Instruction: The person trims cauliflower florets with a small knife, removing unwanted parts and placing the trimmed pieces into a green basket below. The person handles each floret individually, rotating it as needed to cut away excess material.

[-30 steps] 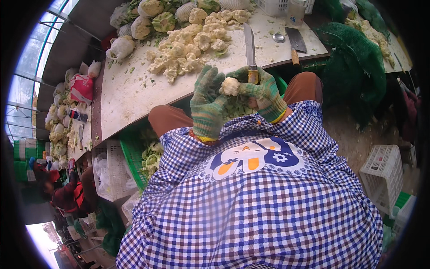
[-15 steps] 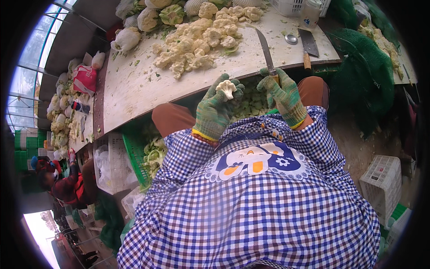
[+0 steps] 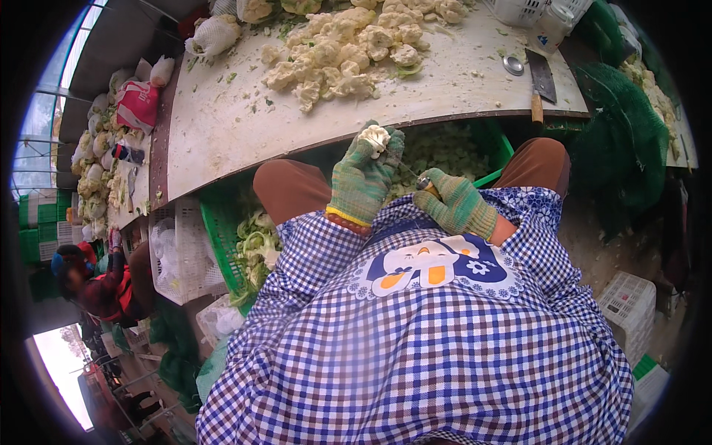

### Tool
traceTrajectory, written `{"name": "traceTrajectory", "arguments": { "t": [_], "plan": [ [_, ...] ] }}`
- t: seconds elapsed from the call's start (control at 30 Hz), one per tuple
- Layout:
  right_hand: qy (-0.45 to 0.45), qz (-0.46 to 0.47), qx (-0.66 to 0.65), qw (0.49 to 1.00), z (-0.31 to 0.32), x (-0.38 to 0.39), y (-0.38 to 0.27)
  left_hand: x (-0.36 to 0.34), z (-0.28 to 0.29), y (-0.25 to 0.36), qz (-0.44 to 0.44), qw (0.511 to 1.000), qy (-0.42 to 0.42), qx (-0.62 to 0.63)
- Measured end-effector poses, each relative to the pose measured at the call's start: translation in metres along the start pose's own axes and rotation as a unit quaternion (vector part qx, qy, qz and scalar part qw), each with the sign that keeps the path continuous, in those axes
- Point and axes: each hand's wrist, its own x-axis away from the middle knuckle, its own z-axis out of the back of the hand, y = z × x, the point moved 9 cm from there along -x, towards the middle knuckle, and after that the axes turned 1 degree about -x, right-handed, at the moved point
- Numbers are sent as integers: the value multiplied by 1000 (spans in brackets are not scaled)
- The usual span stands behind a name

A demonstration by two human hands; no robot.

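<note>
My left hand [image 3: 365,174], in a green knitted glove, holds a small white cauliflower floret [image 3: 374,139] up near the table edge. My right hand [image 3: 456,204], gloved alike, is closed on the yellow wooden handle of a knife [image 3: 425,185]; its thin blade slants up-left toward my left hand, and I cannot tell if it touches the floret. Under the edge sits a green crate [image 3: 503,156] of cut pieces. On the white table [image 3: 215,126] above are a pile of cauliflower florets [image 3: 348,52], a cleaver [image 3: 541,81] and a round metal lid [image 3: 513,65].
White crates [image 3: 185,252], a green crate [image 3: 219,245] of leaves and another white crate [image 3: 627,311] flank my legs. A co-worker [image 3: 104,285] sits at a table of cauliflowers at left. A jar [image 3: 552,26] stands at back right; green netting [image 3: 615,148] hangs at right.
My right hand and the knife have dropped from upright at the table edge to a slanting position lower, near my lap. My left hand has shifted slightly right and up with the floret.
</note>
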Motion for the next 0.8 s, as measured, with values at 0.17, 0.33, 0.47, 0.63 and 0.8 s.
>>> {"name": "traceTrajectory", "arguments": {
  "t": [0.17, 0.33, 0.47, 0.63, 0.8],
  "plan": [
    [5, -23, 31, 999, -2, 0, 5, -3, 5, -5, -4, 1000, -3, -16],
    [-9, -60, 88, 994, -2, -4, 10, -1, 11, -16, 43, 998, 29, -31],
    [-29, -89, 99, 991, -6, -5, 17, 2, 11, -22, 42, 997, 20, -58],
    [-41, -101, 116, 987, -13, -9, 28, 1, 22, -31, 46, 997, 33, -57],
    [-53, -119, 120, 984, -22, -14, 45, -3, 30, -32, 41, 995, 30, -84]
  ]
}}
